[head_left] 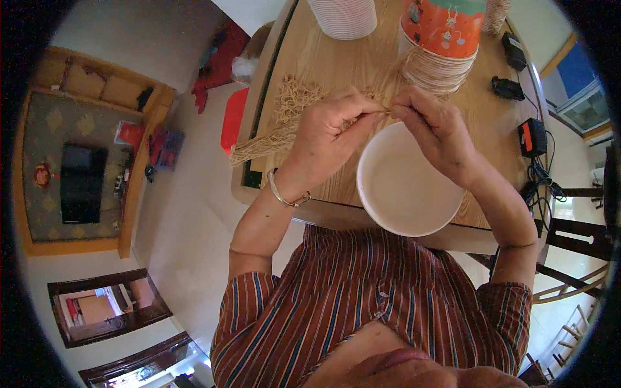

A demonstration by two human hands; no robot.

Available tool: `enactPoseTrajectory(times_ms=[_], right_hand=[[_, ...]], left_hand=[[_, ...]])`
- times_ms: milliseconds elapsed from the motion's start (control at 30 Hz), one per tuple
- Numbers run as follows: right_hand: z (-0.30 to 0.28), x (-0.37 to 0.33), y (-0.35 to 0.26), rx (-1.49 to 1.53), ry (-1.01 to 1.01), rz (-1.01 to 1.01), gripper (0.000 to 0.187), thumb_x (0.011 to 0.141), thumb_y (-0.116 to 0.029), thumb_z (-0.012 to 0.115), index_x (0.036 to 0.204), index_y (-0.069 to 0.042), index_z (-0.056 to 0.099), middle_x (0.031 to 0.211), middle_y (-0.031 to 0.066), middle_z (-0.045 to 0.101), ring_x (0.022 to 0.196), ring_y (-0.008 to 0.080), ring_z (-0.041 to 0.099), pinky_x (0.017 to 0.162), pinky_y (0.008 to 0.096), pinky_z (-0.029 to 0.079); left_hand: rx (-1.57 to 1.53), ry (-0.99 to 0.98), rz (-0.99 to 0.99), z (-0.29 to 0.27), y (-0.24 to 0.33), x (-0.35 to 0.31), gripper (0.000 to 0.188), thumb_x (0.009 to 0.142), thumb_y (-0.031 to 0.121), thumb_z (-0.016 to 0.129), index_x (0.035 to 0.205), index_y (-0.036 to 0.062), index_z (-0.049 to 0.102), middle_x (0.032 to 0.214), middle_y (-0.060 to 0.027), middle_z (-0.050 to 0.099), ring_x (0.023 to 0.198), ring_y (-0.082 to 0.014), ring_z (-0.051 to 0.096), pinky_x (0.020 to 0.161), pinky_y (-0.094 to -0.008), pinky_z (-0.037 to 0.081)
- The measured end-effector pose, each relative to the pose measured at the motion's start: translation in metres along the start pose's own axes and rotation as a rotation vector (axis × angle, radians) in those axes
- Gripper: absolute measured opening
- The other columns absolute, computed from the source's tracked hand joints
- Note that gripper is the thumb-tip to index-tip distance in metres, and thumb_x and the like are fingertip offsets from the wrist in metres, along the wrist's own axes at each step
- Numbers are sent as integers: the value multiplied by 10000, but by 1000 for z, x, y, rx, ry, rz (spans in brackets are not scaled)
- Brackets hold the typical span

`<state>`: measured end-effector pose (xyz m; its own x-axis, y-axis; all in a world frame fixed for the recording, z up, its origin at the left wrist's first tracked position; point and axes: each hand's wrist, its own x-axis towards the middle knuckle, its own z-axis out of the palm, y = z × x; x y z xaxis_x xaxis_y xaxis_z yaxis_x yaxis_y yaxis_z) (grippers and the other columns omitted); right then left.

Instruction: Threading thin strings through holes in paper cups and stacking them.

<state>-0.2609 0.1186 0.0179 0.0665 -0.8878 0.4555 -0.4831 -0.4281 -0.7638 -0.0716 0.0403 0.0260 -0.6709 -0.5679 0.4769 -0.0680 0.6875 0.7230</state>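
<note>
My left hand [339, 126] and my right hand [438, 132] meet above the far rim of a round white paper tub [414, 187]. Thumbs and fingers of both are pinched on a thin strand of tan twine [387, 110] between them. The tub's open mouth faces up at the table's near edge. Beside my left wrist lies a bundle of the same twine [268, 143], with a loose, tangled heap [294, 97] farther back. Just beyond my right hand stands an orange printed tub [446, 29], with twine coils [440, 72] around its lower part.
All this stands on a wood-grain table [336, 187]. A stack of white tubs [346, 16] is at the far side. Along the right edge lie black adapters [514, 50], an orange-and-black box [532, 138] and tangled cables [540, 184]. A red stool [234, 119] stands to the left.
</note>
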Motion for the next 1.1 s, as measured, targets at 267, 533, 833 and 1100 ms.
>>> enactPoseTrajectory(times_ms=[267, 533, 833, 1100], right_hand=[[4, -14, -14, -102, -103, 136, 79, 922, -110, 580, 972, -50, 565, 809, 169, 618, 723, 376, 635, 621, 422, 502], [8, -25, 3, -132, -80, -120, 111, 885, -131, 619, 950, -65, 557, 795, 146, 628, 734, 366, 634, 616, 433, 516], [15, -33, 1, -137, -109, -78, 114, 868, -67, 630, 947, -30, 557, 773, 130, 555, 690, 295, 570, 633, 350, 470], [16, -41, 5, 170, -337, 349, 102, 906, -105, 603, 908, -11, 564, 744, 42, 573, 694, 101, 515, 625, 289, 443]], left_hand=[[3, 8, -44, 1, -4, -15, 137, 805, -20, 675, 931, 19, 707, 808, -83, 652, 758, -171, 633, 690, -282, 498], [-64, -25, -70, 10, -8, -28, 170, 786, -23, 694, 944, 32, 723, 813, -51, 667, 760, -145, 628, 691, -258, 495], [183, -95, -10, 8, 3, -38, 157, 756, -36, 714, 889, 46, 705, 761, -67, 626, 690, -198, 611, 633, -269, 495], [147, 43, -53, 3, 0, -56, 156, 759, -68, 700, 873, 38, 699, 780, -43, 627, 736, -152, 593, 660, -274, 478]])
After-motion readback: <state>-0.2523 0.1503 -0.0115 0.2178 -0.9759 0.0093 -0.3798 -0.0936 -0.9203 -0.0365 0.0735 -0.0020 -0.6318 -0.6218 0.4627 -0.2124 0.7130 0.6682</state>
